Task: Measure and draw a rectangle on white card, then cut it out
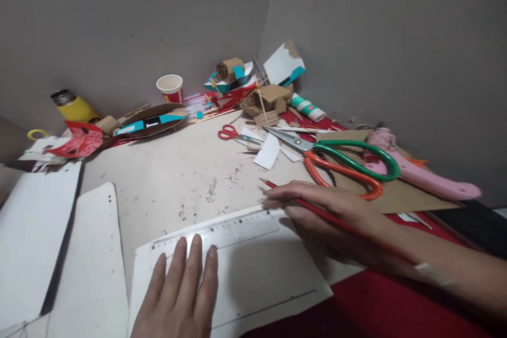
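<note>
Left hand [180,296] flat, fingers spread, pinning clear ruler [216,235] on white card [253,280] at worktop's near edge. Right hand [328,216] pinches red pencil [301,203], tip past ruler's end. Looks like marking-out; next stroke needs tip tight along the edge. Beyond: matte scuffed worktop [178,169], glossy big scissors [340,161], cardboard models [269,100].

Scuffed off-white tabletop [174,169]: white card sheet [253,269] at near edge, large green-and-orange-handled scissors [340,161] toward right edge, small red-handled scissors [233,134] toward far edge
</note>
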A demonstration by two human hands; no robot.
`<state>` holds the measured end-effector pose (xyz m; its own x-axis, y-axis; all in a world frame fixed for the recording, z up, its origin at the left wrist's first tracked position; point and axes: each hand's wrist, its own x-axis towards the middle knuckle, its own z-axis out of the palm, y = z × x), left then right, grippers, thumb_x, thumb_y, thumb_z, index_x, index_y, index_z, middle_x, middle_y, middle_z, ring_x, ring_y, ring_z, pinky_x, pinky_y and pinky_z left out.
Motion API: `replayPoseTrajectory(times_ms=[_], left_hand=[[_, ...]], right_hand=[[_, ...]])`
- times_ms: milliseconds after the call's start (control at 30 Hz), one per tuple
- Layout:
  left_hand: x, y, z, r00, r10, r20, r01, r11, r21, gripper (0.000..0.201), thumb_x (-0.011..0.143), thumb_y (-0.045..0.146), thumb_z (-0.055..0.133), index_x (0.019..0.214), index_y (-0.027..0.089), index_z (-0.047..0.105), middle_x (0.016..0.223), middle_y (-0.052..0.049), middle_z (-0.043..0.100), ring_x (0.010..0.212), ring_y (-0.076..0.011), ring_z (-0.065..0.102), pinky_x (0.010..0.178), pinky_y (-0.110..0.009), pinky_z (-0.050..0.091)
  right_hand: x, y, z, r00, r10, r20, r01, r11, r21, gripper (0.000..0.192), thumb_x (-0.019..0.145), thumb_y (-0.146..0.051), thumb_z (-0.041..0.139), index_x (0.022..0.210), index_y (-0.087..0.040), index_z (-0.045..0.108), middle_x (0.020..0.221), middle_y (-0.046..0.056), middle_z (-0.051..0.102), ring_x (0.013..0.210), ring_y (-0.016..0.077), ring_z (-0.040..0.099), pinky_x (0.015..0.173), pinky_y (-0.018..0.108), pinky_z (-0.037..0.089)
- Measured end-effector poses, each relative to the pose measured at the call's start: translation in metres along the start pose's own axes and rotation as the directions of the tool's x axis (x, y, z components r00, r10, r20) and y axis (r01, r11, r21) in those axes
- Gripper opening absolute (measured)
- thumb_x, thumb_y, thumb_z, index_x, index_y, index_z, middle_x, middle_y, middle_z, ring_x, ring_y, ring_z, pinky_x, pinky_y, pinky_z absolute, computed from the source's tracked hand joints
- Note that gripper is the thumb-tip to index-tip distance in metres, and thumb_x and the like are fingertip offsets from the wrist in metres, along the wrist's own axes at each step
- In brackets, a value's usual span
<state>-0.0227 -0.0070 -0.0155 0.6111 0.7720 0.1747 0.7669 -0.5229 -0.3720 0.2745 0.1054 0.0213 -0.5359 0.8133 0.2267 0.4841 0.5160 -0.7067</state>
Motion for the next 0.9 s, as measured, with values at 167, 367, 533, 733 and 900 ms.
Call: replayPoseTrajectory(times_ms=[167, 367, 533, 733, 900], left_hand=[[0.004, 0.002, -0.005, 1.000, -0.025, 0.004, 0.025, 1.000, -0.008, 0.075, 0.091, 0.066, 0.034, 0.145, 0.015, 0.045, 0.149, -0.015, 0.048, 0.137, -0.0369, 0.041, 0.105, -0.050, 0.035], [0.000, 0.004, -0.001, 0.997, -0.072, 0.020, 0.073, 0.996, -0.059, 0.062, 0.095, 0.056, 0.034, 0.143, 0.020, 0.046, 0.149, -0.012, 0.049, 0.139, -0.0343, 0.037, 0.109, -0.048, 0.029], [-0.001, 0.007, 0.004, 0.995, -0.097, -0.020, 0.093, 0.986, -0.142, 0.066, 0.093, 0.062, 0.031, 0.140, 0.020, 0.050, 0.144, -0.012, 0.053, 0.138, -0.0362, 0.034, 0.111, -0.050, 0.023], [0.001, 0.007, 0.004, 0.993, -0.103, -0.063, 0.091, 0.982, -0.166, 0.072, 0.093, 0.068, 0.026, 0.138, 0.018, 0.052, 0.141, -0.014, 0.054, 0.136, -0.0364, 0.034, 0.114, -0.049, 0.017], [0.001, 0.006, 0.004, 0.994, -0.098, -0.040, 0.091, 0.982, -0.164, 0.072, 0.092, 0.068, 0.027, 0.140, 0.019, 0.049, 0.143, -0.014, 0.051, 0.139, -0.0364, 0.029, 0.113, -0.049, 0.018]], right_hand=[[0.034, -0.051, -0.010, 0.979, -0.124, 0.159, 0.113, 0.991, 0.077, 0.030, 0.101, -0.035, 0.043, 0.103, -0.026, 0.071, 0.095, 0.004, 0.073, 0.085, 0.0185, 0.068, 0.074, 0.027, 0.054], [0.092, -0.069, 0.057, 0.961, -0.122, 0.248, 0.004, 0.904, 0.428, 0.014, 0.090, -0.022, 0.054, 0.079, -0.017, 0.061, 0.073, 0.001, 0.062, 0.068, 0.0127, 0.057, 0.061, 0.023, 0.048], [0.112, -0.065, 0.100, 0.955, -0.054, 0.291, -0.135, 0.795, 0.591, 0.017, 0.088, -0.023, 0.058, 0.072, -0.018, 0.054, 0.072, 0.000, 0.063, 0.061, 0.0108, 0.056, 0.055, 0.022, 0.045], [0.117, -0.069, 0.106, 0.942, -0.088, 0.322, -0.108, 0.833, 0.543, 0.019, 0.087, -0.023, 0.057, 0.070, -0.018, 0.052, 0.070, 0.001, 0.063, 0.065, 0.0131, 0.058, 0.058, 0.025, 0.046], [0.118, -0.066, 0.111, 0.940, -0.100, 0.325, -0.101, 0.830, 0.548, 0.019, 0.088, -0.023, 0.056, 0.071, -0.018, 0.052, 0.073, 0.003, 0.066, 0.065, 0.0127, 0.059, 0.059, 0.025, 0.046]])
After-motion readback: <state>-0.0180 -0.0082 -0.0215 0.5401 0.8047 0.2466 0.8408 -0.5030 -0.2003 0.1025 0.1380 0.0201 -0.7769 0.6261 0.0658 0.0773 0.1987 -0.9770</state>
